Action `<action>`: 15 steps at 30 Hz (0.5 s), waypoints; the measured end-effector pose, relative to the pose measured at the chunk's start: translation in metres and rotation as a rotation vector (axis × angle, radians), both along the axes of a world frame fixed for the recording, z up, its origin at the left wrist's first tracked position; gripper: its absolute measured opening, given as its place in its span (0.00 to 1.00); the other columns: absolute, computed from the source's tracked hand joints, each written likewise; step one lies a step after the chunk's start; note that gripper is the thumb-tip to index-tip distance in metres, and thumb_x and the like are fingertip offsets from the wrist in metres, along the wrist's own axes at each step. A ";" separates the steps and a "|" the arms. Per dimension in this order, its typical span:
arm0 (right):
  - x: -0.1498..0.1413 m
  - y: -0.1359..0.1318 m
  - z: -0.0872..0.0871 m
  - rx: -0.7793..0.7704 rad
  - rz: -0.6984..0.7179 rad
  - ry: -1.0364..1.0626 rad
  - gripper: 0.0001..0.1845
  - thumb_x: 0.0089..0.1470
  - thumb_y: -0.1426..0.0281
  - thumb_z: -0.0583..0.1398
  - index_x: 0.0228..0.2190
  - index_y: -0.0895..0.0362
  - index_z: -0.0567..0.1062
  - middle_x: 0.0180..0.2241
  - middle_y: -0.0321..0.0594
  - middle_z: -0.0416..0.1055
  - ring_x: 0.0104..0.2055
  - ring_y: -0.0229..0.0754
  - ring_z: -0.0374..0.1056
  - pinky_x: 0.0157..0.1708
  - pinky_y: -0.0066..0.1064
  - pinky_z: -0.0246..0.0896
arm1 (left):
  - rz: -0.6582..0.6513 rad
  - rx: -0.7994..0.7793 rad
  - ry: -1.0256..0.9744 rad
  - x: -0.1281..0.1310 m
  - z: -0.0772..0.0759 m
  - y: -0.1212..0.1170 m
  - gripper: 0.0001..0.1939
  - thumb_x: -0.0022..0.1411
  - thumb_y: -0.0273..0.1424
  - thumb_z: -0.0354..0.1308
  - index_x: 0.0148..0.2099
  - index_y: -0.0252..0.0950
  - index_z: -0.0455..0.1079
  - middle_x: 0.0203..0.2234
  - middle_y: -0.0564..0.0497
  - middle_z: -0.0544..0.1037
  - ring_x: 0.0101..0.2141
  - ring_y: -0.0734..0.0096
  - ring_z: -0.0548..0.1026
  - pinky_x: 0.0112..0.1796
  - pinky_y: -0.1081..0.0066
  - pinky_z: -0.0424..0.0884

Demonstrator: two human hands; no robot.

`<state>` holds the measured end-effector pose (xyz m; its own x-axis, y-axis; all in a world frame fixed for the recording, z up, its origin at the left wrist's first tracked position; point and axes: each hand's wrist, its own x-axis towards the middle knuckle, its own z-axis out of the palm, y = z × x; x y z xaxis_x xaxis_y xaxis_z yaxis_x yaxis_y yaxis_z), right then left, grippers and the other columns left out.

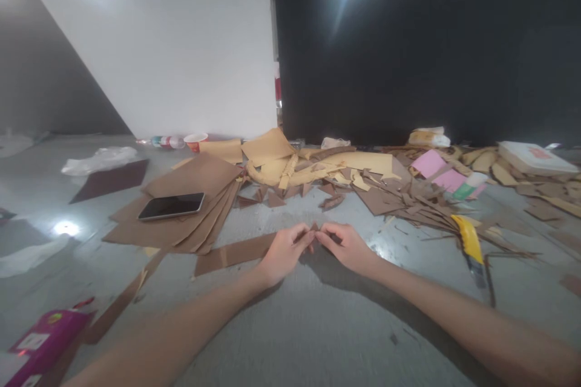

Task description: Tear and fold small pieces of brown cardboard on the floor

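Note:
Close together over the middle of the table, my left hand [285, 252] and my right hand [347, 248] both pinch a small brown paper piece [315, 227]. Only its pointed tip shows between the fingertips; the rest is hidden by my fingers. A long brown paper strip [236, 256] lies flat beside my left hand, its right end behind that hand. Small brown triangular scraps [275, 199] lie just beyond my hands.
A phone [171, 206] rests on stacked brown sheets [136, 227] at left. Paper offcuts [376, 199] heap along the back and right, with a yellow-handled cutter [469, 242]. A purple package [49, 335] is at front left; a red cup [195, 143] stands behind.

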<state>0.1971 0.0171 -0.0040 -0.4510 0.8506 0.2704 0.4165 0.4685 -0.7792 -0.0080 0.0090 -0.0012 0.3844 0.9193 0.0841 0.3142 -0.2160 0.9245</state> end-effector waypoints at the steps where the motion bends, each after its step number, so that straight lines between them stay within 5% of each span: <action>1: 0.000 0.000 0.000 0.000 0.004 0.004 0.23 0.71 0.57 0.54 0.25 0.55 0.68 0.23 0.32 0.64 0.28 0.38 0.61 0.30 0.29 0.54 | -0.007 -0.001 0.001 0.000 0.000 0.000 0.23 0.74 0.47 0.50 0.32 0.37 0.69 0.25 0.54 0.74 0.28 0.70 0.70 0.34 0.72 0.63; 8: 0.000 -0.001 0.000 -0.027 -0.010 0.003 0.24 0.71 0.56 0.53 0.25 0.54 0.66 0.23 0.32 0.62 0.27 0.38 0.59 0.28 0.30 0.52 | 0.012 0.000 0.013 0.001 0.001 0.000 0.22 0.74 0.45 0.50 0.31 0.37 0.68 0.25 0.54 0.74 0.29 0.70 0.70 0.34 0.71 0.63; 15: 0.002 -0.007 0.001 -0.065 -0.079 0.161 0.14 0.70 0.57 0.55 0.46 0.53 0.72 0.29 0.34 0.68 0.30 0.40 0.64 0.28 0.28 0.59 | 0.095 -0.061 -0.021 0.001 -0.002 0.003 0.22 0.72 0.48 0.52 0.32 0.37 0.67 0.23 0.54 0.72 0.25 0.71 0.68 0.30 0.72 0.62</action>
<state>0.1995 0.0106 -0.0025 -0.3371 0.8999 0.2767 0.3180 0.3855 -0.8662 -0.0073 0.0122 -0.0031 0.2943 0.9551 0.0339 0.3109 -0.1292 0.9416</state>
